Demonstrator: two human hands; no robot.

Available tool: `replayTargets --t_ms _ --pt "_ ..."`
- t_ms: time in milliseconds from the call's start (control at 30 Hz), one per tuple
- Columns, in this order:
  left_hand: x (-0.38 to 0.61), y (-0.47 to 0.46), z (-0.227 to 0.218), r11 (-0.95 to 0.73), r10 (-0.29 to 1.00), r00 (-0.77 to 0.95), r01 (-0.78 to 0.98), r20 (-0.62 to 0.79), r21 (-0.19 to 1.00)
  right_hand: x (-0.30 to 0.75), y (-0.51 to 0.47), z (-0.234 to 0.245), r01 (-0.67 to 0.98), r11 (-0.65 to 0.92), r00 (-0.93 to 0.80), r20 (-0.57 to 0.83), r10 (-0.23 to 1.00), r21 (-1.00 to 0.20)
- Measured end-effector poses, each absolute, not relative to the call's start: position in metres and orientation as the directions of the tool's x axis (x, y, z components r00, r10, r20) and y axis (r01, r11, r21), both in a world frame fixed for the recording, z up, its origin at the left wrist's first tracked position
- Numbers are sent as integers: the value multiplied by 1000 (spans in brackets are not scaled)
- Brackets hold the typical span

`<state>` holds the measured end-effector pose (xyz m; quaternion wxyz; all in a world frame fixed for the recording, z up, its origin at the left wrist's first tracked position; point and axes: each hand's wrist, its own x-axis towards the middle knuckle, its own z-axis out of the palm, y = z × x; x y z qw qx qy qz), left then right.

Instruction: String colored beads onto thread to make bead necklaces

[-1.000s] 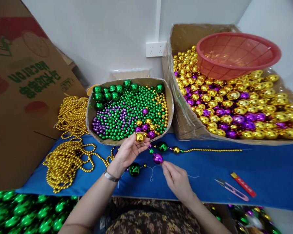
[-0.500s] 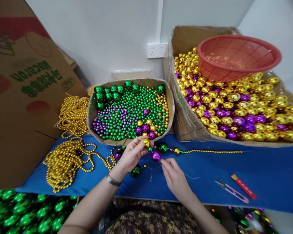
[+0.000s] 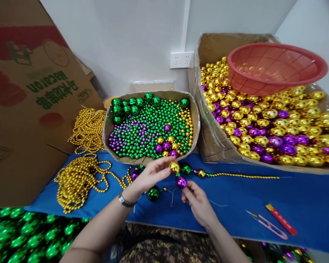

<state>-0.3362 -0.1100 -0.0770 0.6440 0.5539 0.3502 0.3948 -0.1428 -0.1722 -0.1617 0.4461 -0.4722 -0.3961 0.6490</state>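
My left hand (image 3: pixel 153 176) pinches a large gold bead (image 3: pixel 174 167) between thumb and fingers. Just below it, a small green bead (image 3: pixel 178 175) sits between the gold one and a large purple bead (image 3: pixel 181 182). The fingertips of my right hand (image 3: pixel 197 201) are closed at the purple bead's lower right side. Behind them on the blue cloth lies a strung bead strand (image 3: pixel 244 176) with a dark green bead (image 3: pixel 185 168) and a smaller gold one. Another green bead (image 3: pixel 152 193) rests under my left wrist, near loose white thread (image 3: pixel 173 197).
A carton of small beads (image 3: pixel 150 131) stands behind my hands. To its right is a larger carton of gold and purple beads (image 3: pixel 265 124) with a red basket (image 3: pixel 276 69) on top. Gold bead chains (image 3: pixel 76 182) lie left; thread snips (image 3: pixel 268 224) and a red-yellow packet (image 3: pixel 282 219) lie right.
The view has shifted, so the whole scene sits slightly further right. Both hands still hold the same beads; my left fingers are straighter and show more of the gold bead.
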Motion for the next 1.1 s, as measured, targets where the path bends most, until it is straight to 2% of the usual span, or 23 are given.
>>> replayTargets --t_ms 67,133,167,200,233,300,333,500,633,667,700,733,767,800,867,900,967,1100 --pt "-349 -93 -74 -4 917 399 -39 19 999 -140 -172 -161 -233 -284 -153 -254 955 -930" --pt "-364 -68 -75 -111 969 244 251 48 962 -137 -171 -159 -231 -273 -148 -244 958 -934" --pt "-371 -53 -77 -144 987 138 479 88 866 -136 -170 -159 -221 -268 -146 -239 960 -938" --pt "-377 -39 -79 -144 989 84 708 120 691 -134 -170 -158 -209 -262 -142 -236 961 -942" --pt "-382 -25 -82 -113 992 68 858 107 501 -133 -170 -157 -198 -256 -135 -232 963 -946" --pt "-388 -3 -88 -83 995 58 928 80 364 -133 -171 -156 -180 -244 -124 -224 967 -953" --pt "-389 5 -92 -78 996 61 934 61 348 -133 -171 -156 -171 -239 -120 -221 968 -956" --pt "-385 19 -100 -86 996 74 920 45 383 -133 -174 -152 -112 -239 -105 -228 968 -965" --pt "-384 9 -94 -95 995 68 869 72 486 -131 -174 -149 -53 -234 -91 -228 969 -971" --pt "-383 4 -91 -95 995 63 839 77 536 -131 -174 -149 -40 -230 -88 -226 970 -972" --pt "-380 -3 -89 -87 996 50 767 77 635 -131 -174 -149 -26 -226 -84 -223 971 -974" --pt "-377 -12 -87 -69 998 34 633 61 771 -131 -174 -149 -11 -222 -80 -221 972 -975" --pt "-374 -21 -85 -33 999 21 429 27 903 -131 -174 -150 6 -219 -74 -219 973 -976" --pt "-369 -31 -83 20 1000 18 177 -23 984 -131 -174 -151 26 -216 -69 -217 974 -976" --pt "-360 -49 -81 137 990 51 -232 -129 963 -132 -173 -152 66 -209 -58 -212 975 -976" --pt "-356 -56 -80 181 983 73 -322 -166 929 -133 -173 -152 83 -202 -55 -207 977 -976" --pt "-348 -67 -80 230 973 92 -396 -211 889 -133 -173 -152 109 -181 -51 -187 981 -977" --pt "-341 -77 -82 256 967 106 -434 -233 864 -131 -173 -149 153 -137 -54 -146 988 -979"
